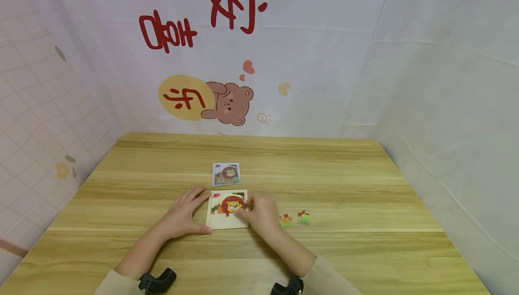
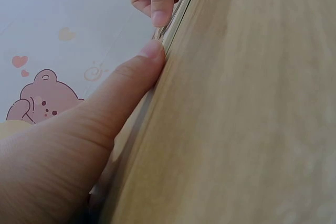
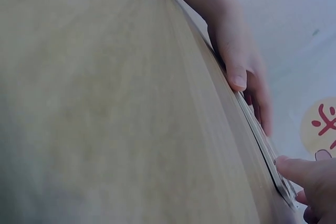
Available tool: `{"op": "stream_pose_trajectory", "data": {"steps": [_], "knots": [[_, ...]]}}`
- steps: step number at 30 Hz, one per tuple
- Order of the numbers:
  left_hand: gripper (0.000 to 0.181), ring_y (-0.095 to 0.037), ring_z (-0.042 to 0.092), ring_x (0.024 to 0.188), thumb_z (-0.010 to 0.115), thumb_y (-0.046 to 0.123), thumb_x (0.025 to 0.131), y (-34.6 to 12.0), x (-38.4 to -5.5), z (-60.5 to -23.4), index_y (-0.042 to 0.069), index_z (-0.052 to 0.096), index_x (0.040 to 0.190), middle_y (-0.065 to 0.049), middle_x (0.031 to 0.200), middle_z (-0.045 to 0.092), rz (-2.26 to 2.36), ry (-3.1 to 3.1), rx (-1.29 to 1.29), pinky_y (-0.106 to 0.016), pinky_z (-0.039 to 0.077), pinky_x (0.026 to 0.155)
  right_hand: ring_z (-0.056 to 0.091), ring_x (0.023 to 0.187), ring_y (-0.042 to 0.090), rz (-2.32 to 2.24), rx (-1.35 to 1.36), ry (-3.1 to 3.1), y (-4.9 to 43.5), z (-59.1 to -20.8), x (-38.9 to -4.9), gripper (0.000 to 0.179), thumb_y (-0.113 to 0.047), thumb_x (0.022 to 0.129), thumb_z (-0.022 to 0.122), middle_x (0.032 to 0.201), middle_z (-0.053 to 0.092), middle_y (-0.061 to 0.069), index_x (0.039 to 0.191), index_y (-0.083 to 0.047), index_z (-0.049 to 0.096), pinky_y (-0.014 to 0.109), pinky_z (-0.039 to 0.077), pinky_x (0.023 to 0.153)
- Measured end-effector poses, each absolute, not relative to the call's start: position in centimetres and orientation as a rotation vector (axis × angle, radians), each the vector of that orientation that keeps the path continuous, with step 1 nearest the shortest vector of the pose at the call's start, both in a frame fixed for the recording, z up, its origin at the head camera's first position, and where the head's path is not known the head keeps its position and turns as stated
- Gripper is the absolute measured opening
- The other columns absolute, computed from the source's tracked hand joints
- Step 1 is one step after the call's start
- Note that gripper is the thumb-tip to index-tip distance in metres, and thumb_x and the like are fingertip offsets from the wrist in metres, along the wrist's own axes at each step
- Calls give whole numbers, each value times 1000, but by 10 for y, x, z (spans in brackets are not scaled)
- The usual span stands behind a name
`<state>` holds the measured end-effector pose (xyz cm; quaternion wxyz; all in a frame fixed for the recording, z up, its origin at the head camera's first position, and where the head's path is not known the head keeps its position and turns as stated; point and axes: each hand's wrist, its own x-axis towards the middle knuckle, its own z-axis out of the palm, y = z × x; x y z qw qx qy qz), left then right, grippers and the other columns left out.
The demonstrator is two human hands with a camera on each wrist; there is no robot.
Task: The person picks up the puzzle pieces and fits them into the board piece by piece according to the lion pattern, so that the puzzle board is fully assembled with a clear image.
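A wooden jigsaw puzzle board (image 1: 229, 223) lies on the table, its upper part filled with a lion picture and its lower part bare wood. My left hand (image 1: 183, 214) rests at the board's left side with fingers spread, the thumb touching the near left corner. Over the board's right edge, my right hand (image 1: 262, 214) has its thumb and curled index finger at the picture's right side, pinching what seems to be a puzzle piece, mostly hidden. In the left wrist view, the left thumb (image 2: 126, 85) lies along the board's edge.
Behind the board lies a picture card (image 1: 226, 174) with a lion. To the right of the right hand are two loose puzzle pieces, one partly covered (image 1: 286, 221) and one in full view (image 1: 304, 218). A printed curtain (image 1: 316, 61) hangs behind the wooden table (image 1: 357, 187).
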<state>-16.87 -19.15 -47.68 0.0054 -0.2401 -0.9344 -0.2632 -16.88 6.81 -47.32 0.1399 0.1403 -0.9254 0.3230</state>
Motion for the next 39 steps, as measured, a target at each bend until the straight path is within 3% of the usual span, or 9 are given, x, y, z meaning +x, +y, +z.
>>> {"op": "stream_pose_trajectory", "data": {"steps": [12, 23, 31, 39], "knots": [[105, -44, 23, 136, 74, 69, 63, -191, -168, -476, 7, 46, 142, -19, 149, 32, -821, -2898, -768, -66, 18, 102, 43, 64, 11, 967, 398, -2738, 68, -471, -168, 42, -45, 65, 86, 66, 48, -7, 78, -13, 62, 26, 37, 56], [105, -43, 23, 136, 75, 69, 63, -190, -169, -476, 7, 45, 143, -19, 149, 32, -818, -2896, -766, -65, 18, 102, 55, 94, 19, 953, 644, -2752, 77, -470, -175, 38, -37, 74, 82, 96, 64, 0, 105, -15, 73, 42, 42, 86], [106, -42, 22, 137, 74, 70, 63, -189, -169, -475, 7, 45, 143, -19, 150, 31, -823, -2917, -763, -65, 17, 103, 43, 75, 12, 944, 717, -2763, 80, -468, -179, 32, -34, 78, 80, 77, 53, -9, 105, -18, 74, 33, 36, 74], [106, -43, 22, 137, 73, 70, 63, -189, -168, -473, 6, 45, 143, -20, 150, 31, -826, -2928, -759, -66, 17, 103, 40, 70, 11, 955, 719, -2749, 79, -470, -180, 31, -34, 76, 81, 73, 50, -10, 102, -18, 75, 30, 33, 69]]}}
